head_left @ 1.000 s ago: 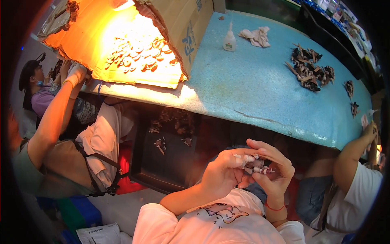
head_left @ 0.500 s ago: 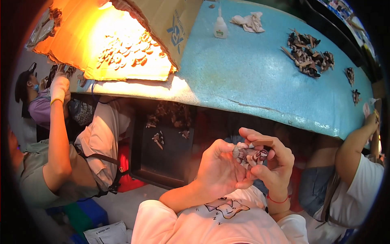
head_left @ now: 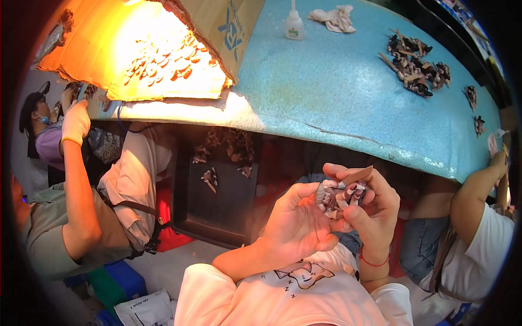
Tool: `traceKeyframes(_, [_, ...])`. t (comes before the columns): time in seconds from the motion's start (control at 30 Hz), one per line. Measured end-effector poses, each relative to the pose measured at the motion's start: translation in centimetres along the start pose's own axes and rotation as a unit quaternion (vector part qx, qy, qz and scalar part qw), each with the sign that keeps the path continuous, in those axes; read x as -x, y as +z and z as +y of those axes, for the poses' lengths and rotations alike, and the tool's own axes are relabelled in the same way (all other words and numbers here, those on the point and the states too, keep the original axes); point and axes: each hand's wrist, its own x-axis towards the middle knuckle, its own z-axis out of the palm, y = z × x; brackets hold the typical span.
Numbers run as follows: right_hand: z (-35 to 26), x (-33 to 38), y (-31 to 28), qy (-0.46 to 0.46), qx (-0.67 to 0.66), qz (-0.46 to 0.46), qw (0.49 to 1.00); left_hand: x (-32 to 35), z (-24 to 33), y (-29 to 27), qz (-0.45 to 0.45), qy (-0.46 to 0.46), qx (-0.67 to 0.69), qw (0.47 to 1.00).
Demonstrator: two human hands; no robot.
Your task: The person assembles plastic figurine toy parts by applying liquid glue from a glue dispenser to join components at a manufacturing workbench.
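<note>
In front of my chest, both hands hold a small craft piece (head_left: 338, 200) made of brown and cream shell-like parts. My left hand (head_left: 296, 220) pinches its left side between thumb and fingers, the palm turned up. From the other side my right hand (head_left: 374, 214) grips it, with the thumb across its front. A flat tan strip (head_left: 357, 175) juts up at its upper right, by my right fingers. The piece's underside is hidden by my fingers.
A blue table (head_left: 304, 87) carries a pile of similar pieces (head_left: 416, 65), a white squeeze bottle (head_left: 294, 26) and a cloth (head_left: 333, 18). A cut cardboard box (head_left: 217, 89) holds brightly lit flat bits. Below is a black tray (head_left: 209, 217) with pieces. People sit on both sides.
My hands have shifted slightly right and turned the craft piece, so the tan strip now tilts up more. At left, the co-worker's gloved hand has moved a little.
</note>
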Motion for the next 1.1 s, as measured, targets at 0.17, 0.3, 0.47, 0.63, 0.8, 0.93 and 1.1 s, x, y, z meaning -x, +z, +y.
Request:
traceKeyframes(0.17, [-0.6,-0.2,0.0,0.011,0.006,0.011,1.000,0.1,-0.3,-0.5,-0.047,-0.005,0.006,0.999])
traceKeyframes(0.3, [-0.6,-0.2,0.0,0.018,0.008,0.007,1.000,0.1,-0.5,-1.2,-0.077,0.002,0.000,0.997])
traceKeyframes(0.47, [-0.9,0.1,0.2,0.028,-0.008,0.012,0.999,0.2,-0.5,-1.4,-0.094,0.016,-0.052,0.994])
traceKeyframes(0.63, [-0.3,0.5,-0.5,0.005,-0.075,-0.012,0.997,0.2,-0.5,-1.9,-0.096,0.102,-0.233,0.962])
traceKeyframes(0.8, [0.1,1.0,-0.8,-0.017,-0.089,-0.023,0.996,0.7,-0.7,-1.6,-0.056,0.209,-0.413,0.884])
traceKeyframes(0.93, [-0.9,1.8,-0.6,0.022,-0.129,0.005,0.991,0.8,-0.6,-1.6,-0.048,0.348,-0.621,0.701])
traceKeyframes(1.1, [-1.8,1.8,0.3,0.029,-0.161,-0.022,0.986,0.5,-0.3,-1.4,-0.046,0.482,-0.757,0.439])
